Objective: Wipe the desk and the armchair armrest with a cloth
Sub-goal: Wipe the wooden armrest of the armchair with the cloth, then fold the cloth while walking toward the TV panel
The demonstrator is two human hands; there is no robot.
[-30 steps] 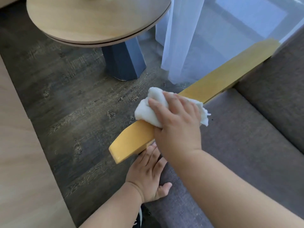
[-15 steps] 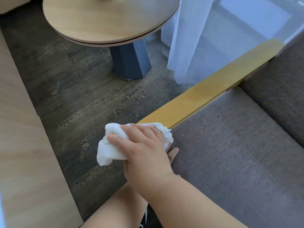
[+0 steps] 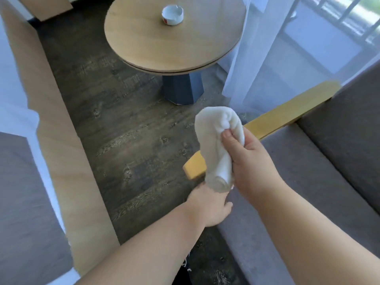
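My right hand (image 3: 250, 161) holds a white cloth (image 3: 216, 145) bunched up, raised above the near end of the yellow wooden armrest (image 3: 287, 114) of the grey armchair (image 3: 320, 182). The cloth hangs in front of the armrest and hides its middle part. My left hand (image 3: 209, 206) rests low at the front corner of the seat, just below the armrest's tip (image 3: 194, 167); its fingers are partly hidden behind the cloth. A round wooden table (image 3: 170, 38) stands further away.
A white ashtray (image 3: 172, 15) sits on the round table, which has a blue pedestal (image 3: 182, 89). A sheer white curtain (image 3: 257, 58) hangs right of the table. A light wooden bed frame (image 3: 61, 140) runs along the left. Dark wood floor lies between.
My right hand slid the cloth down the armrest to its near end, then lifted it off and turned it upright. The view tilted up, showing the tabletop and ashtray.
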